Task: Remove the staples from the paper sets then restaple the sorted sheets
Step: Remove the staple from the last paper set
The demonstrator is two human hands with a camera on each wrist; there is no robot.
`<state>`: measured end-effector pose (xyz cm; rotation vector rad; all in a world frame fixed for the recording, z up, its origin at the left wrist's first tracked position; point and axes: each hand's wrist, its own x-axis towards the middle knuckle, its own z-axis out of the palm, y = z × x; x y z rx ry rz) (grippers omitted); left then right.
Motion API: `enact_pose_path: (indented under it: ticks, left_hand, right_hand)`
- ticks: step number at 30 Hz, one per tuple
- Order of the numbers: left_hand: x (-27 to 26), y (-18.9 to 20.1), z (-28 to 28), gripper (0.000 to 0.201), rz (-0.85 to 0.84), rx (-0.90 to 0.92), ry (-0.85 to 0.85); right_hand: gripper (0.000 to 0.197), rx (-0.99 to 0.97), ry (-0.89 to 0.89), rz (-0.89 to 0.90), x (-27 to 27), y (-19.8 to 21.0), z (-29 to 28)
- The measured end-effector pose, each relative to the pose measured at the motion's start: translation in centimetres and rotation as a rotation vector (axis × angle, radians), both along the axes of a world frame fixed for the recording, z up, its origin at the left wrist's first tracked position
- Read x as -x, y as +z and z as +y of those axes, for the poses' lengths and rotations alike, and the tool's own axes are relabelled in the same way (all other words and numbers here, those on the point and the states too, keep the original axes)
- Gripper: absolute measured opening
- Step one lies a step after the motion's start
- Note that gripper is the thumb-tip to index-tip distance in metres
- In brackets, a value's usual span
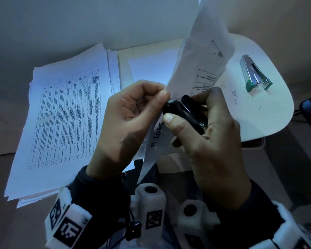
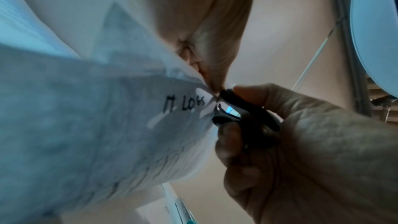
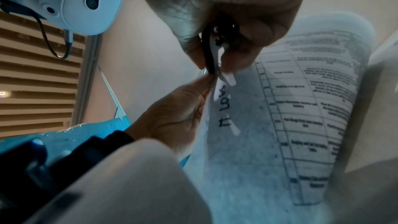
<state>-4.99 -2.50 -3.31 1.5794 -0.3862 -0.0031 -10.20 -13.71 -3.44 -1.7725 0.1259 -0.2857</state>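
My left hand (image 1: 133, 114) pinches the corner of a stapled paper set (image 1: 201, 62) held up in the air; the set shows a printed table and the handwritten words "IT Logs" (image 2: 185, 104). My right hand (image 1: 205, 126) grips a black staple remover (image 1: 183, 112), its metal claws (image 2: 224, 108) set against that pinched corner. In the right wrist view the remover (image 3: 213, 48) meets the paper (image 3: 280, 125) right at my left hand's fingertips (image 3: 206, 81). The staple itself is hidden.
A thick stack of printed sheets (image 1: 61, 114) lies on the left of the desk. A silver and green stapler (image 1: 255, 74) rests on a small round white table (image 1: 269, 114) at the right, with several pulled staples (image 1: 250, 97) scattered beside it.
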Motion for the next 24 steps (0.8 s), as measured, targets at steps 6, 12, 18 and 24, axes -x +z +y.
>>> enact_pose_path:
  ticks: [6,12,18,24]
  left_hand:
    - [0.3,-0.4,-0.2,0.011,0.008,-0.073,0.008]
    - [0.3,-0.2,-0.1,0.013,0.008,-0.033,-0.027]
    - [-0.2,-0.6,-0.1,0.012,0.0,-0.036,0.007]
    - [0.0,-1.3,-0.7,0.015,0.009,-0.032,0.052]
  right_hand:
    - [0.031,-0.039,0.073,0.128,-0.5,-0.2,-1.3]
    - [0.033,0.064,0.01,0.036,-0.4,-0.2,-0.7]
    - [0.033,0.075,-0.043,-0.047,-0.8,-0.7,-0.2]
    - [0.032,0.181,-0.096,-0.111,-1.2,-1.9,0.2]
